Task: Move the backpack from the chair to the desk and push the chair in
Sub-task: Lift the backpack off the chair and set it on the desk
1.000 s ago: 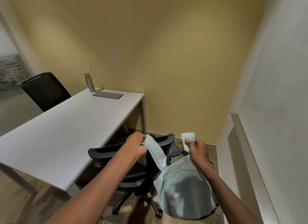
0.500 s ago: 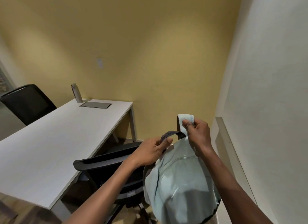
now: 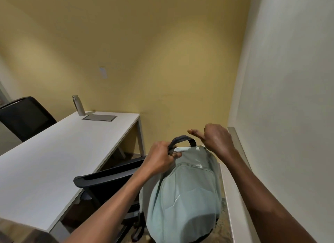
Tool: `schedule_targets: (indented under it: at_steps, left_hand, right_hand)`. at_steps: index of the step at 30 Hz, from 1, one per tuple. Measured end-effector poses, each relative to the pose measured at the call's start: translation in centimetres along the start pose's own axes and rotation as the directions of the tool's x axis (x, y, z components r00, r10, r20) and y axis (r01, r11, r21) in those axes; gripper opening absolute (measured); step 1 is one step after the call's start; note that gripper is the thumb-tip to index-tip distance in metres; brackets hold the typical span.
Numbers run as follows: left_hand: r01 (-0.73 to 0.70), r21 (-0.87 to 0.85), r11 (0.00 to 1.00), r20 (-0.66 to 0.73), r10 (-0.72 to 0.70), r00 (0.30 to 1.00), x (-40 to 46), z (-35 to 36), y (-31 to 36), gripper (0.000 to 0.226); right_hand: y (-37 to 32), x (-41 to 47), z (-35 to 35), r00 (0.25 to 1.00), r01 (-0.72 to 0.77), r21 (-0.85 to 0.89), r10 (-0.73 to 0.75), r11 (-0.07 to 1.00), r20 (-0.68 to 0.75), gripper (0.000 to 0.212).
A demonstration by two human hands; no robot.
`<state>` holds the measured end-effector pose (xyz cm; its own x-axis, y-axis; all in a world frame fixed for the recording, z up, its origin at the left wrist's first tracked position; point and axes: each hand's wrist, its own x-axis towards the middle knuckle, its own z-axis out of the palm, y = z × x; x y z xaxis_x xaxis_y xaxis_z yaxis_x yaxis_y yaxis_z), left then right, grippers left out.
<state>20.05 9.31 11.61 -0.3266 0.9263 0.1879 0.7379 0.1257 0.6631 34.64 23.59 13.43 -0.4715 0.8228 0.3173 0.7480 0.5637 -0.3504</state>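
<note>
**Backpack held up by its top handle, beside the chair**

I see my left hand (image 3: 160, 158) clamped on the left end of the dark grey top handle (image 3: 182, 140) of the pale green backpack (image 3: 186, 194), fingers curled under the strap where it meets the bag. My right hand (image 3: 215, 139) is just beside the handle's right end, gripping nothing: thumb stuck out to the left, the other fingers loosely curled, and I cannot tell whether it touches the bag's top edge.

The backpack hangs upright, front panel toward me, its zip line arching across the upper part. It sits between the black chair (image 3: 110, 175) on its left and a low white ledge (image 3: 233, 197) along the right wall. I cannot tell whether its bottom rests on the seat, as the bag hides that.

The white surface (image 3: 54, 161) stretches off to the left, not touching the bag. At its far end stand a metal bottle (image 3: 78, 105) and a grey flat panel (image 3: 99, 117). A second black chair (image 3: 25, 116) stands beyond the surface's far side.
</note>
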Motion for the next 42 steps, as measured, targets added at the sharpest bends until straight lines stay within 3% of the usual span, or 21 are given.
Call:
schedule_targets:
  at_steps: [1, 3, 5, 7, 12, 22, 26, 30, 35, 42]
  left_hand:
    - [0.003, -0.001, 1.0, 0.013, -0.003, 1.0, 0.3, -0.1, 0.1, 0.012]
    - [-0.026, 0.004, 1.0, 0.045, 0.026, 0.999, 0.8, -0.5, 0.2, 0.012]
    - [-0.061, -0.006, 0.998, 0.066, 0.062, 0.996, 1.5, -1.0, 0.4, 0.015]
    - [-0.06, -0.02, 0.998, 0.065, 0.061, 0.996, 2.4, -1.6, 0.5, 0.006]
    - [-0.137, -0.038, 0.99, 0.072, 0.139, 0.988, 4.5, -2.3, 0.9, 0.009]
    - [-0.299, -0.067, 0.952, -0.021, 0.298, 0.954, 11.1, -3.5, 2.5, 0.014]
    - [-0.352, -0.025, 0.936, -0.127, 0.346, 0.93, 15.0, -3.1, 3.3, 0.019]
    - [-0.282, -0.047, 0.958, -0.184, 0.269, 0.945, 20.2, -1.9, 2.8, 0.031]
    - [-0.28, -0.088, 0.956, -0.225, 0.255, 0.94, 27.5, 0.4, 2.0, 0.01]
    - [-0.256, -0.125, 0.959, -0.346, 0.2, 0.917, 37.5, 2.1, 2.4, 0.011]
  right_hand:
    - [0.4, 0.1, -0.4, 0.995, 0.086, 0.027, -0.087, 0.996, 0.039, 0.063]
    - [1.0, 0.1, -1.5, 0.926, 0.183, 0.262, -0.255, 0.948, 0.277, 0.06]
    - [1.4, -0.5, -2.0, 0.806, 0.128, 0.447, -0.356, 0.885, 0.473, 0.058]
    - [1.8, -1.4, -1.5, 0.774, 0.091, 0.514, -0.386, 0.853, 0.503, 0.05]
    - [1.7, -0.9, 0.2, 0.953, 0.104, 0.487, -0.227, 0.867, 0.2, 0.018]
    - [1.4, 3.7, -3.2, 0.987, 0.146, 0.344, -0.111, 0.927, -0.119, 0.01]
    - [2.8, 6.8, -4.8, 0.984, 0.104, 0.297, -0.055, 0.949, -0.169, 0.018]
    - [5.3, 11.1, -5.4, 0.984, 0.063, 0.297, -0.01, 0.953, -0.176, 0.018]
    - [8.1, 17.9, -4.7, 0.983, 0.077, 0.288, -0.024, 0.955, -0.182, 0.016]
    - [11.1, 28.6, -4.1, 0.985, 0.113, 0.272, -0.073, 0.956, -0.154, 0.017]
